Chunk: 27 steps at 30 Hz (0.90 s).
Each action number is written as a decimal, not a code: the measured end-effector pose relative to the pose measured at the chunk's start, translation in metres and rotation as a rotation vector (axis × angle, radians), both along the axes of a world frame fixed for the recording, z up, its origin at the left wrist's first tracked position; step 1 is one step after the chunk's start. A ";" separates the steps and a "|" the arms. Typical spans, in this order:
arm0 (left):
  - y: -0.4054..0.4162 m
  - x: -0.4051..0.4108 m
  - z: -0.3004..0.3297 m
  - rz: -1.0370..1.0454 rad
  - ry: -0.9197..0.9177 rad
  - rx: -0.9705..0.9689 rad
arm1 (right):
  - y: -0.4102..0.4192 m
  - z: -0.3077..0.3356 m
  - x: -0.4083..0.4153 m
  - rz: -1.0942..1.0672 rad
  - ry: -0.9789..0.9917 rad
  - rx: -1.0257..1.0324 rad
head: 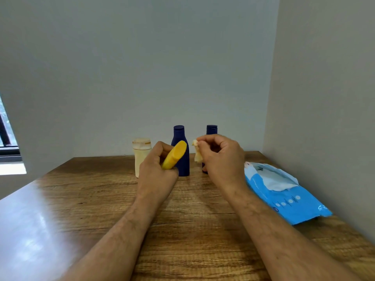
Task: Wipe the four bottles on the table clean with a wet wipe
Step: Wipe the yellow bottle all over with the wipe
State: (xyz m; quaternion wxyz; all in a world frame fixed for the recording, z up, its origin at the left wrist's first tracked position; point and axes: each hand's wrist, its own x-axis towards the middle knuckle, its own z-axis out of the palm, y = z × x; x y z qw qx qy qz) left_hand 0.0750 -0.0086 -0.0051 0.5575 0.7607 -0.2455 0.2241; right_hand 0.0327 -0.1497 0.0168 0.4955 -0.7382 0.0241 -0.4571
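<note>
The right hand (220, 157), just right of frame centre, is closed in a pinch on a crumpled wet wipe (197, 152), which hangs off its fingertips toward the left. The left hand (156, 169), just left of centre, is wrapped around the lower end of a yellow bottle (175, 155) held clear of the table (81, 199).

The bottle's long axis is tilted, running from the left palm up and to the right, so its free end points at the wipe. A small gap separates the wipe from that end; they are near but apart. The right hand is therefore the nearer one to the bottle's exposed part, and the wiping stroke likely calls for a short move leftward and down along that slanted axis.

Behind the hands, three more bottles stand upright near the wall: a cream bottle (140, 157) left of centre, a dark blue bottle (181, 142) at centre, and a second dark blue bottle (211, 129) largely hidden by the right hand. An opened blue wipe pack (288, 197) lies at the right of the frame.
</note>
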 end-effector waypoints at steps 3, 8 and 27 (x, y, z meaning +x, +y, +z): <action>-0.002 -0.001 0.003 -0.122 0.127 -0.123 | -0.004 0.002 0.000 -0.020 -0.007 0.097; -0.008 -0.005 0.000 -0.318 0.195 -0.101 | 0.005 0.003 -0.002 0.070 0.049 0.043; -0.008 -0.007 0.002 -0.494 0.355 -0.284 | 0.004 0.001 -0.003 0.040 0.043 0.038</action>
